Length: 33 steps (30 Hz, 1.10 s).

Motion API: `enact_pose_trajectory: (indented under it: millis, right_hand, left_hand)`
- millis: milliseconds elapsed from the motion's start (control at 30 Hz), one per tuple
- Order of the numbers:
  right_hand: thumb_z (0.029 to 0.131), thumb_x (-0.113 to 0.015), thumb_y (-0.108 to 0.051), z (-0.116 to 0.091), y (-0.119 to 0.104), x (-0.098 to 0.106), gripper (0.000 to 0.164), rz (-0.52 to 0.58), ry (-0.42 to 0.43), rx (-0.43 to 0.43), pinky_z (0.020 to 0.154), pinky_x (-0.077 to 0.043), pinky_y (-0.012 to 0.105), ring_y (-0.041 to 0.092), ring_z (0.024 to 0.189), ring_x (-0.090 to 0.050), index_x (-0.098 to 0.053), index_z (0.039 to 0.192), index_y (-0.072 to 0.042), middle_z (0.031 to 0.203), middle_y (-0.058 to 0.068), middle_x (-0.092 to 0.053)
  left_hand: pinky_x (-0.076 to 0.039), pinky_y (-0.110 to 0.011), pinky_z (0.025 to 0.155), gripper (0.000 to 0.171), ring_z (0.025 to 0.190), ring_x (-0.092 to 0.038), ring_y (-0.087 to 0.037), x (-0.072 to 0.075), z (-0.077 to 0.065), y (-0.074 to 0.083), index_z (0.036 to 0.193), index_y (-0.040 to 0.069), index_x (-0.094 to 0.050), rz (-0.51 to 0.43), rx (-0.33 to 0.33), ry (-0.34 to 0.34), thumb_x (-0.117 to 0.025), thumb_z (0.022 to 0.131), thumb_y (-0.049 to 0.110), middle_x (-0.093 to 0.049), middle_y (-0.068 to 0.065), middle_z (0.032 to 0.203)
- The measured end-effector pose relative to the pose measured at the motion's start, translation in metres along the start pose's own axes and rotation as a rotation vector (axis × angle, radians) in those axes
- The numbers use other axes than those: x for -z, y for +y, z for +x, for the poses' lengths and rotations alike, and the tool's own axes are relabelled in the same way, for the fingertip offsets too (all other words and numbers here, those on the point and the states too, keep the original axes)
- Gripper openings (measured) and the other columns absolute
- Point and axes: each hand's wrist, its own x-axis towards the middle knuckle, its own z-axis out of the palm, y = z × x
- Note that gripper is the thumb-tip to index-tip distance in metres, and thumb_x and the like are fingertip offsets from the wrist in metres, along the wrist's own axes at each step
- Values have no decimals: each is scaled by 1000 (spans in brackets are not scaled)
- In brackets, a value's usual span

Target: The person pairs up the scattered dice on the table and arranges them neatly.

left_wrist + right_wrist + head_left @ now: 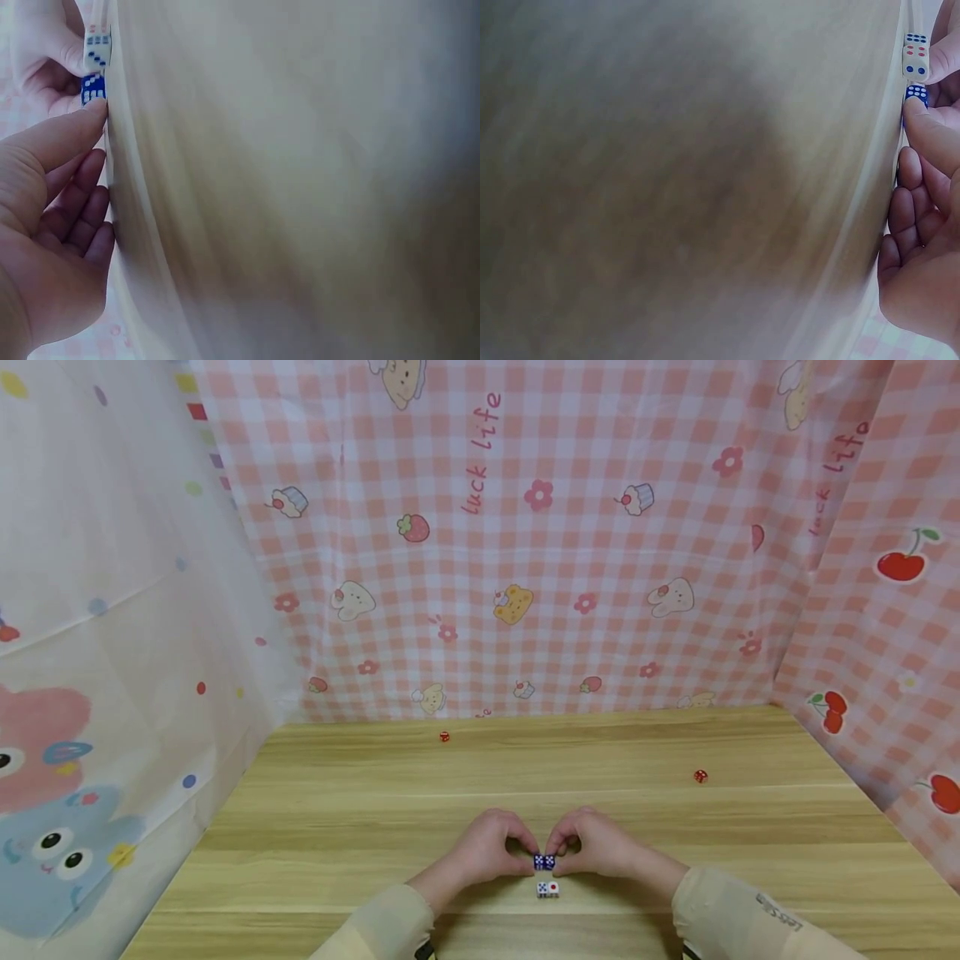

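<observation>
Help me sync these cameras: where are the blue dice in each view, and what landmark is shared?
Head: blue dice, lower middle, between the left hand and right hand.
Left wrist: blue dice, upper left, partly hidden.
Right wrist: blue dice, upper right, partly hidden.
Shared landmark: white dice, just below the blue ones in head, just above them in both wrist views.

Far red die [445, 737]: pips too small to count.
Nearer red die [701, 776]: pips likewise too small.
Blue dice [544, 862]: partly hidden by left hand [491, 845] and right hand [597, 845].
Left sleeve [382, 928]: cut off by head view's bottom edge.
Right sleeve [738, 910]: also cut off there, lettering not fully readable.
Tabletop [300, 187]: blurred in both wrist views.
</observation>
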Motion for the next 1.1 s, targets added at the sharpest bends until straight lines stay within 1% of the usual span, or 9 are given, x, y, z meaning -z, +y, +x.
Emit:
enact_pose_trajectory:
  millis: [100, 233, 367, 500, 567, 800, 1033, 1100]
  right_hand:
    - [74, -87, -21, 0, 0, 0, 16, 6, -2, -8, 79, -36, 30, 5, 80, -54, -74, 84, -21, 78, -17, -64]
    - [74, -87, -21, 0, 0, 0, 16, 10, -3, -10, 78, -36, 30, 5, 80, -54, -74, 84, -20, 79, -17, -64]
    - [74, -87, -22, 0, 1, -1, 16, 5, -1, -10, 78, -37, 30, 5, 80, -53, -74, 84, -21, 79, -18, -63]
    - [74, -87, -23, 0, 0, -1, 17, -1, -1, -13, 78, -37, 30, 5, 80, -53, -73, 84, -22, 79, -18, -63]
    - [74, -87, -24, 0, -1, -1, 17, -4, -3, -13, 79, -37, 31, 5, 80, -53, -73, 84, -22, 79, -18, -63]
    - [74, -87, -24, 0, -2, -1, 17, -9, -8, -17, 80, -37, 32, 4, 78, -54, -73, 84, -22, 79, -17, -64]
    - [74, -87, -23, 0, -2, 0, 18, 2, -15, -22, 81, -37, 32, 4, 78, -54, -73, 84, -21, 79, -17, -63]
    - [74, -87, -23, -1, -2, 0, 18, -3, -15, -22, 81, -37, 32, 5, 79, -54, -73, 85, -21, 80, -18, -63]
  left_hand:
    - [-45, -23, 85, 18, 85, -59, -3, 5, -2, -4, 86, 11, -77, -37, -4, 15, -88, 71, 11, -70, 9, 86]
    - [-48, -26, 84, 18, 86, -61, -8, 14, -5, -14, 87, 9, -77, -54, 7, 28, -87, 73, 11, -71, 4, 86]
    - [-49, -29, 83, 16, 86, -62, -9, 21, -6, -26, 88, 10, -77, -44, 66, 41, -87, 75, 15, -71, 5, 87]
    - [-49, -32, 82, 14, 85, -62, -13, 29, -8, -38, 87, 11, -77, -31, 111, 83, -85, 77, 15, -70, 5, 86]
    - [-49, -34, 82, 13, 85, -62, -15, 33, -9, -43, 86, 10, -76, -30, 124, 109, -85, 78, 14, -70, 4, 86]
    - [-49, -35, 82, 13, 86, -61, -17, 44, -10, -54, 86, 7, -76, -57, 201, 175, -84, 77, 12, -69, 1, 87]
    - [-49, -37, 83, 10, 87, -61, -17, 49, -7, -65, 85, 10, -76, -56, 249, 219, -83, 79, 13, -68, 2, 88]
    - [-49, -37, 84, 9, 87, -61, -17, 50, -5, -68, 85, 10, -76, -55, 274, 229, -83, 80, 14, -68, 2, 88]
